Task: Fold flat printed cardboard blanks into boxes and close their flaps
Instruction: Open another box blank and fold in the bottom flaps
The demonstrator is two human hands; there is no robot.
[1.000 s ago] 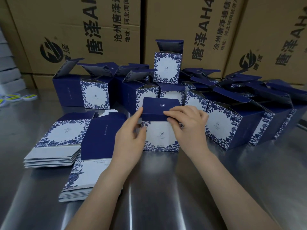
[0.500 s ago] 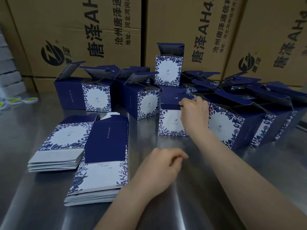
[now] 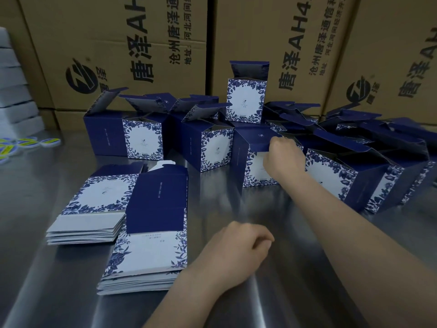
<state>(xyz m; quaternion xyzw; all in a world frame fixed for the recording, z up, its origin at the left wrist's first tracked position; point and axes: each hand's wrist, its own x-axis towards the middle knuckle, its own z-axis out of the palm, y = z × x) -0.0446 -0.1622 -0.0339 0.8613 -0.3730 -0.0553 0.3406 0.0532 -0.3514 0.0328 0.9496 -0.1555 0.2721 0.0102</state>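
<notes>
Okay, my right grip (image 3: pixel 283 157) pinches the box (image 3: pixel 238 162) lid ahead, while my left grip (image 3: pixel 238 245), loosely curled and empty, sits just right of the blank stack (image 3: pixel 146 252), nearer it.

Blue floral box (image 3: pixel 254 169) upright, closed, flat blanks (image 3: pixel 151 247) stacked

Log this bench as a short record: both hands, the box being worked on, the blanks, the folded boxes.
right hand: grips the front lid edge of the closed box
left hand: loosely curled, holds nothing, low over the steel table
near stack of blanks: flat, just left of the left hand
far stack of blanks: flat, beside the near stack
open-flap boxes: rows behind and right of the closed box
raised box: upright on top of others, flap up
backdrop: brown cartons
</notes>
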